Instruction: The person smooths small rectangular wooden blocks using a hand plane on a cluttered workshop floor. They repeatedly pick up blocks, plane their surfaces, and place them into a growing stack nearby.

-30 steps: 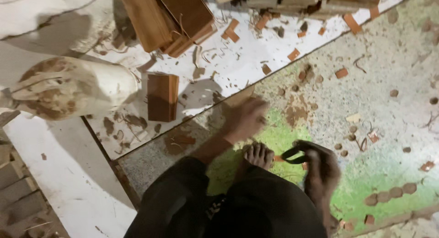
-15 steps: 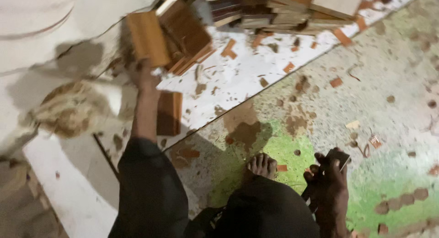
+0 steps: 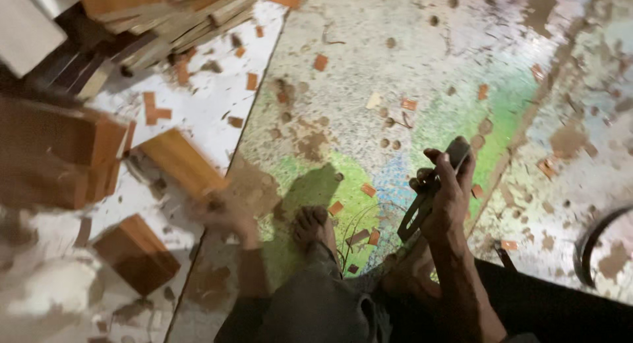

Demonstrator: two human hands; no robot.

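Left hand [image 3: 224, 214], blurred, grip clamped on the near end of a long wooden block [image 3: 183, 163] over the floor [image 3: 343, 66], likely stiff, light, best taken mid-length; right hand [image 3: 448, 198] closed around a dark flat tool [image 3: 432, 191], bare foot [image 3: 313, 227] between, block pile [image 3: 59, 152] far left.

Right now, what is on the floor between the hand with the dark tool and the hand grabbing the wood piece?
In the head view, a bare foot rests between the right hand and the blurred left hand, with small orange chips scattered there.
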